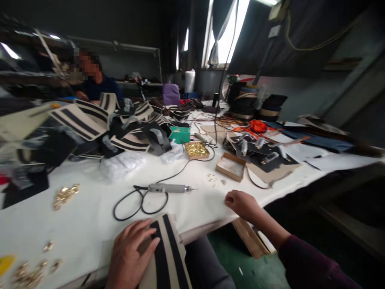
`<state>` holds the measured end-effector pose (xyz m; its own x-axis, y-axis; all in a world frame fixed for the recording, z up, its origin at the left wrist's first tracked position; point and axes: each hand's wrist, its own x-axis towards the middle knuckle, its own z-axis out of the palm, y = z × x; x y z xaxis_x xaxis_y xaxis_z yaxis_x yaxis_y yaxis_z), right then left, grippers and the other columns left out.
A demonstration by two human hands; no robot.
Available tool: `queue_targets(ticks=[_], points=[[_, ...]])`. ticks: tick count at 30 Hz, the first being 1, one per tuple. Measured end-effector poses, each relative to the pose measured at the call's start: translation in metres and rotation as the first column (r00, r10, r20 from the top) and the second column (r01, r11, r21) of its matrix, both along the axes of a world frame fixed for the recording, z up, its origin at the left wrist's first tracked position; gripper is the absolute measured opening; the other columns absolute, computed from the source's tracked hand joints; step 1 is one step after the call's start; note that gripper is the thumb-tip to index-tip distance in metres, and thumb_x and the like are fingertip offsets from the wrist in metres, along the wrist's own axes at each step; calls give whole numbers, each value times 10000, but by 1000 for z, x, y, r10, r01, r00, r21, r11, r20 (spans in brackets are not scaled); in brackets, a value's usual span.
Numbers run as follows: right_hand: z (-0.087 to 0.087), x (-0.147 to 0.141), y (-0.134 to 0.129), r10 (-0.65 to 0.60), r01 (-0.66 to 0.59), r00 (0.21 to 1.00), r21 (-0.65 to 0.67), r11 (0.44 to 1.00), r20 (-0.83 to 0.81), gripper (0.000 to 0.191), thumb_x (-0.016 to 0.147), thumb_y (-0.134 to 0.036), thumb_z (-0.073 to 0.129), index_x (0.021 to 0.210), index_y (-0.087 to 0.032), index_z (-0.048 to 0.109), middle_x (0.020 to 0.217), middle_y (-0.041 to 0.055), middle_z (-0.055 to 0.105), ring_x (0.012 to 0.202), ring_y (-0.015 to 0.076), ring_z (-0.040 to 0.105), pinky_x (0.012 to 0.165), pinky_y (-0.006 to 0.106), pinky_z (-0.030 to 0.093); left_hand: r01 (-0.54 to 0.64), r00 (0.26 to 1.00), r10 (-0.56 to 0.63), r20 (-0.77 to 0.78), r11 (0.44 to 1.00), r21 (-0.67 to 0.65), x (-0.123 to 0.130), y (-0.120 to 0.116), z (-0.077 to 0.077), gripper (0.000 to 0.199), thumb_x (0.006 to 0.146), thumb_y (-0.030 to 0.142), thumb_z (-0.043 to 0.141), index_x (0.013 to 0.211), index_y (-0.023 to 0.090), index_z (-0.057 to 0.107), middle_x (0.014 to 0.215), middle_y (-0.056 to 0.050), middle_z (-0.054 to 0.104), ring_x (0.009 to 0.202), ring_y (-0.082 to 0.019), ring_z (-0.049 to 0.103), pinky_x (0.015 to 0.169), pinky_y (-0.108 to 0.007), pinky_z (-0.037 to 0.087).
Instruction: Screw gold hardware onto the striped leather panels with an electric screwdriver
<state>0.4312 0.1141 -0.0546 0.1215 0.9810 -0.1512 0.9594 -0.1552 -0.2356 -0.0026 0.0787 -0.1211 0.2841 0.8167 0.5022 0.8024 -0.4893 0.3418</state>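
A: A striped panel lies at the near edge of the desk, reaching out over a worker's lap. The left grip rests on it, fingers and thumb spread across its upper face.

B: And the right grip?

A: Curled at the desk's edge, near an open carton of small clear pieces; whether it pinches anything cannot be told.

B: How would the panel handle?

A: Light, by its look, and firm but bendable; similar striped pieces curve in the heap at left. The matte face should not be slippery, nor does it seem fragile, though creasing looks the likelier harm. The long edges appear the surest hold, with a flat palm steadying the middle.

B: Any brand or lettering?

A: None legible. The grey pen-shaped tool beyond it shows no readable mark, and a pale plate high on the right is too small to read.
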Motion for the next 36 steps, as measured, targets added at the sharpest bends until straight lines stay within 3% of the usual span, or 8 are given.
queue_targets(ticks=[3, 6, 12, 19, 25, 29, 36], points=[[-9, 10, 13, 2, 1, 999, -71, 997, 47, 156, 843, -259, 625, 835, -248, 780, 868, 45, 777, 774, 213, 669, 630, 285, 335, -41, 999, 41, -30, 999, 2, 5, -2, 4, 164, 867, 381, 774, 1025, 343, 787, 1238, -23, 793, 1167, -302, 715, 953, -496, 593], [-21, 20, 25, 54, -56, 998, -100, 993, -23, 139, 787, -240, 625, 769, -238, 762, 787, 41, 764, 729, 207, 674, 641, 289, 362, -58, 998, 58, -35, 998, -3, 7, -3, 4, 190, 815, 313, 814, 1000, 341, 784, 1235, -32, 795, 1155, -315, 721, 929, -510, 608], [-24, 23, 29, 32, -40, 995, -83, 996, -92, 127, 726, -222, 629, 701, -244, 752, 730, 43, 755, 709, 222, 683, 618, 296, 378, -6, 998, 10, -64, 999, 52, -1, 2, -9, 255, 782, 320, 844, 1026, 352, 774, 1238, -31, 796, 1133, -318, 740, 888, -507, 638], [-29, 17, 2, 61, -57, 996, 57, 997, -63, 181, 854, -357, 601, 743, -334, 741, 882, 42, 758, 781, 245, 716, 681, 325, 470, 19, 994, -10, -109, 997, 79, -6, 6, -15, 236, 804, 350, 829, 1033, 363, 776, 1241, -31, 796, 1128, -312, 747, 877, -497, 645], [-28, 10, -25, 82, -61, 982, 122, 991, -172, 306, 945, -494, 529, 793, -353, 753, 945, 61, 733, 792, 243, 739, 685, 331, 550, 19, 992, -7, -123, 995, 97, -5, 6, -15, 241, 805, 346, 832, 1039, 341, 778, 1240, -47, 795, 1119, -304, 747, 876, -466, 642], [-33, 10, -36, 230, -176, 958, 285, 942, -171, 347, 973, -538, 557, 828, -328, 791, 919, 70, 741, 820, 251, 751, 731, 332, 598, 13, 988, 7, -155, 992, 127, -5, 6, -15, 220, 839, 381, 808, 1049, 321, 779, 1237, -48, 796, 1127, -291, 742, 889, -438, 634], [-54, 17, -59, 386, -294, 920, 533, 793, -68, 238, 954, -505, 677, 967, -339, 847, 990, 90, 798, 855, 271, 782, 749, 349, 662, 2, 993, 13, -121, 992, 129, -4, 5, -16, 227, 813, 353, 824, 1033, 327, 775, 1237, -38, 793, 1121, -290, 740, 890, -448, 630]])
